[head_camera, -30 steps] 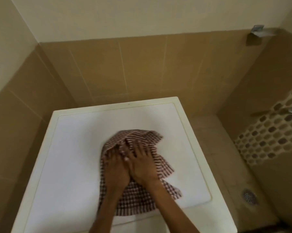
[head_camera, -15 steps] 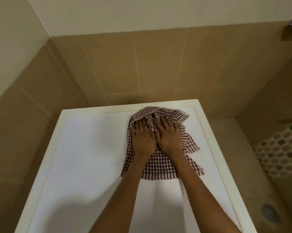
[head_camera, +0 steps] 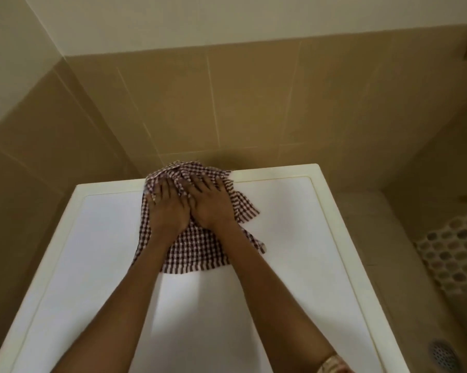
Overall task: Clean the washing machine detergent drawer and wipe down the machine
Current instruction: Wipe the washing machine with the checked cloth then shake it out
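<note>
Now at rear rim of machine top [head_camera: 92, 265], lately mid-lid: checked cloth [head_camera: 197, 251], pressed under flat-fingered left hand [head_camera: 165, 210], right hand [head_camera: 213, 205]; forward stroke likely spent.

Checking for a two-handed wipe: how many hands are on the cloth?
2. Left hand and right hand press side by side on the checked cloth at the back edge of the washing machine.
</note>
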